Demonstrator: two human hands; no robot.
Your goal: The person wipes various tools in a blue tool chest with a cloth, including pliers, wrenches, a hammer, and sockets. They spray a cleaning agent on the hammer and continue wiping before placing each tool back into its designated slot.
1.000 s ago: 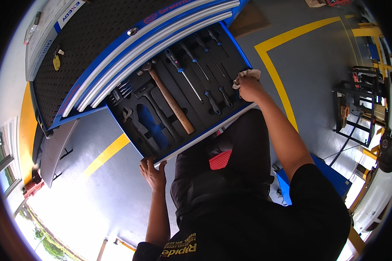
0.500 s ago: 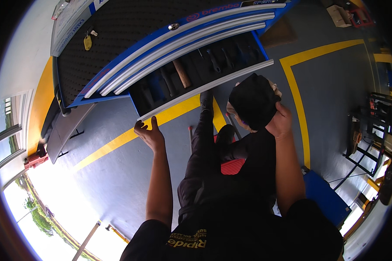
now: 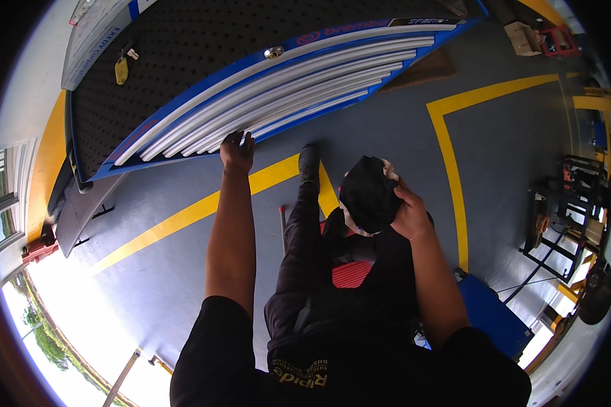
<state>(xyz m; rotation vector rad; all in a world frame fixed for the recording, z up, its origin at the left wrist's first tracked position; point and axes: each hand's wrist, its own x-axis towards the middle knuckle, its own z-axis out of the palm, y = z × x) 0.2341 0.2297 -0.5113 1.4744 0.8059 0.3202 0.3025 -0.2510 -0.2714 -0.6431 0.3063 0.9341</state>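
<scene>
A blue tool chest (image 3: 357, 103) with a row of silver drawer fronts stands ahead of me, all its drawers pushed in. Against the lower drawer fronts, left of the middle, rests my left hand (image 3: 237, 152), its fingers stretched out and holding nothing. My right hand (image 3: 412, 214) grips the right side of a bunched black cloth (image 3: 368, 195) with pale and patterned cloth showing at its edges. This bundle hangs above my bent leg, apart from the chest.
A key with a yellow tag (image 3: 121, 70) lies on the chest's black perforated top. Below me is a red seat (image 3: 351, 275). At my right stand a blue box (image 3: 494, 314) and a black metal rack (image 3: 557, 237). A cardboard box (image 3: 522, 39) sits far right.
The open tool drawer is now shut, its tools out of sight. My left hand has moved forward to the drawer fronts. The cloth in my right hand has shifted slightly left and nearer.
</scene>
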